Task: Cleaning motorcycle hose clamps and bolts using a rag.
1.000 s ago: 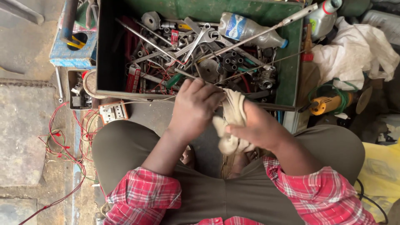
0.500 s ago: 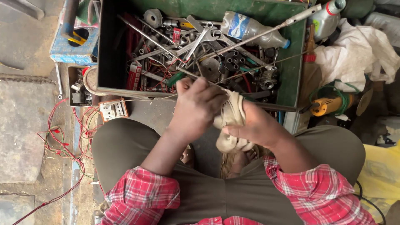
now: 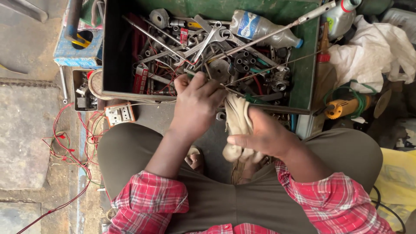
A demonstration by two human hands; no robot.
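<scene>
Fingers (image 3: 236, 139) of right hand (image 3: 264, 136) curled shut around cloth (image 3: 237, 121), thumb pressed across its beige folds. Cloth bunched, hanging from near toolbox (image 3: 303, 56) front rim down between the knees. Fingers (image 3: 203, 89) of left hand (image 3: 197, 106) bent and close together over that rim, touching the cloth's top edge; whether anything pinched beneath, cannot tell. Small metal ring (image 3: 220, 115) showing just beside left hand, against the cloth.

Behind the hands, green toolbox crammed with wrenches (image 3: 208, 39), sockets, rods and red wires. Plastic bottle (image 3: 260, 29) lying tilted in its far right corner, long metal rod (image 3: 277, 32) slanting over it. Left of box: small tray of parts (image 3: 82, 93), white switch plate (image 3: 118, 115), blue carton (image 3: 76, 47), tangle of red wire (image 3: 65, 143) on the floor. Right of box: yellow angle grinder (image 3: 346, 106) with green cord, crumpled white bag (image 3: 372, 50), yellow bag (image 3: 396, 177) lower down. Closest to camera, olive trousers and red plaid sleeves (image 3: 147, 201).
</scene>
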